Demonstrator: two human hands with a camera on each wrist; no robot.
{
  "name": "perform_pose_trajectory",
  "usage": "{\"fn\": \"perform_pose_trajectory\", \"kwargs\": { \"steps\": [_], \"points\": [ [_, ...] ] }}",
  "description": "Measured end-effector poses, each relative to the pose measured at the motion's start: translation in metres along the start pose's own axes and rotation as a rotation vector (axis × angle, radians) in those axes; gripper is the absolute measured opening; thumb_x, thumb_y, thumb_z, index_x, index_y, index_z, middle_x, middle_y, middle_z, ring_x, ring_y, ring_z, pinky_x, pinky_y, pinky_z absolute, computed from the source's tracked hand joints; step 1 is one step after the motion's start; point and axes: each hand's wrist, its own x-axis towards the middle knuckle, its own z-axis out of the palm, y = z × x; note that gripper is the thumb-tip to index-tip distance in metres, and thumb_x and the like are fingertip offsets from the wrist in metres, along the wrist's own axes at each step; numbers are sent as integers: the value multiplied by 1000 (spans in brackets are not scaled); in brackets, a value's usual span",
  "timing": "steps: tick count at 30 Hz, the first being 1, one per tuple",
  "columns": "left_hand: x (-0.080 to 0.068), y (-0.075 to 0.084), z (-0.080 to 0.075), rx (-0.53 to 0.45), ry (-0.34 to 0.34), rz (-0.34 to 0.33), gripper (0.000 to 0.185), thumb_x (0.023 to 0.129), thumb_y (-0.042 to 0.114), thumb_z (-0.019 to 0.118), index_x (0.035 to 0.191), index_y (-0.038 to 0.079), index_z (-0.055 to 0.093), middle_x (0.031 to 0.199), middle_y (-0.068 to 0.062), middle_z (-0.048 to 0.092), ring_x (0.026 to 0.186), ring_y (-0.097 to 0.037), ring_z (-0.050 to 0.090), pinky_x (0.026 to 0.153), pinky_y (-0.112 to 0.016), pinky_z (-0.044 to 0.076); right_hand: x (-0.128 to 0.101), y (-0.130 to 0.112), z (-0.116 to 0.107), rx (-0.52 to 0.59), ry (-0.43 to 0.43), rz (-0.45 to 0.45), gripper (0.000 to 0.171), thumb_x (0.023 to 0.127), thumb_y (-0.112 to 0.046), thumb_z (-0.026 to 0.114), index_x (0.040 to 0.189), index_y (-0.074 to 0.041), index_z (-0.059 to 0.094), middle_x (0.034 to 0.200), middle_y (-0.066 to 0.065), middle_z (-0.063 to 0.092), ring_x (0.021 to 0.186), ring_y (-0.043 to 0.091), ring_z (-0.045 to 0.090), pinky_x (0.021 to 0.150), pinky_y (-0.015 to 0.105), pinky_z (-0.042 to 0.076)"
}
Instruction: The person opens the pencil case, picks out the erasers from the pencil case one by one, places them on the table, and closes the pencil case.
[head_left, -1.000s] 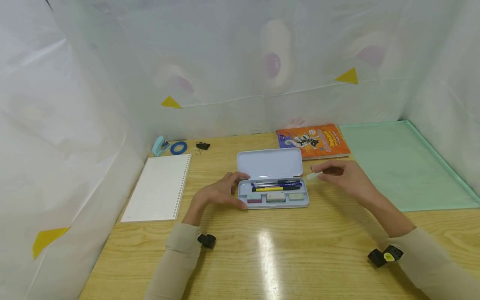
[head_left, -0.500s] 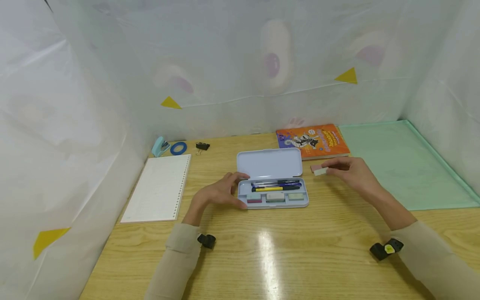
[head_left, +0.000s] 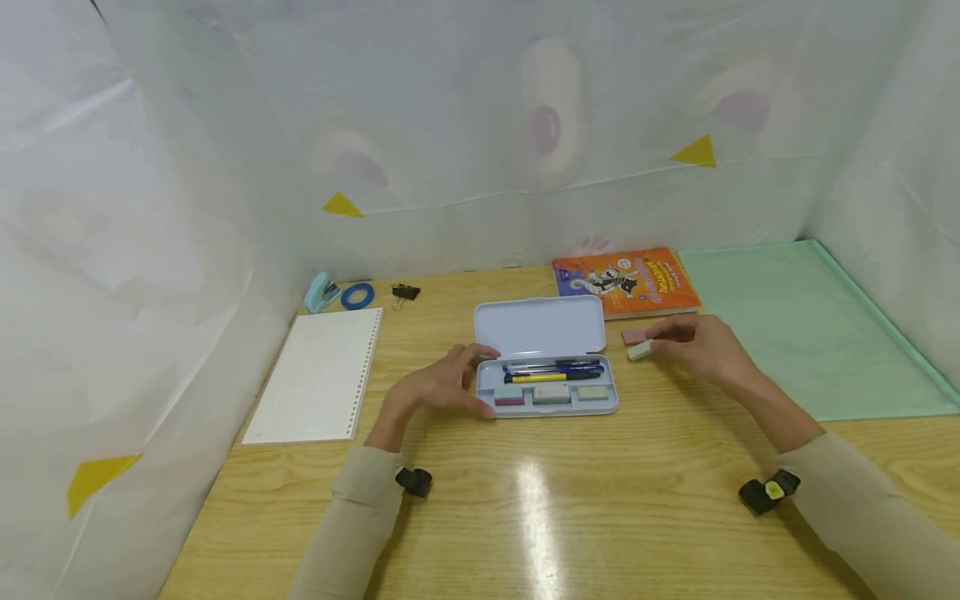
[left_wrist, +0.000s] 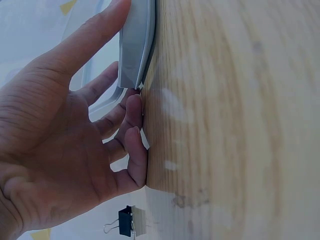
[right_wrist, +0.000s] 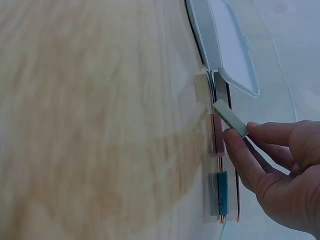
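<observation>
Since the earlier frame the pale eraser has been lowered toward the table; it is pinched at one end between thumb and fingertips of the right hand, tilted, just right of the open pencil case. A pink eraser lies just behind it on the wood. The case's left end is gripped by the left hand, thumb on the near edge, fingers curled at the far rim. The orange book is seen behind.
</observation>
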Motion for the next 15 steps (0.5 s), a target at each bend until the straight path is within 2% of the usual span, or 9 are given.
{"fn": "perform_pose_trajectory", "kwargs": {
  "steps": [4,10,12,15],
  "points": [
    [1,-1,0,3,-1,-4,90,79,35,93,153,27,41,137,-7,42,118,-24,44,102,-40,41,1,2,0,-11,-18,-5,23,100,-20,72,118,-5,75,124,18,70,111,35,66,86,37,51],
    [2,-2,1,12,0,-1,91,79,36,93,153,26,41,137,-7,42,117,-24,44,100,-40,41,-2,5,-3,-32,-41,-3,28,102,-23,70,122,-4,73,128,21,68,120,42,62,100,56,46],
    [2,-2,1,15,-2,1,91,79,36,93,153,26,41,137,-7,42,116,-24,44,100,-39,41,-4,7,-4,-36,-48,-7,31,103,-26,68,124,-4,72,129,21,67,122,42,61,100,57,46],
    [2,-2,0,19,1,2,91,79,37,93,153,27,41,137,-7,42,117,-24,44,100,-40,41,-7,11,-9,-24,-58,-9,35,104,-32,66,127,-6,71,129,19,68,122,41,62,97,52,49]
  ]
}}
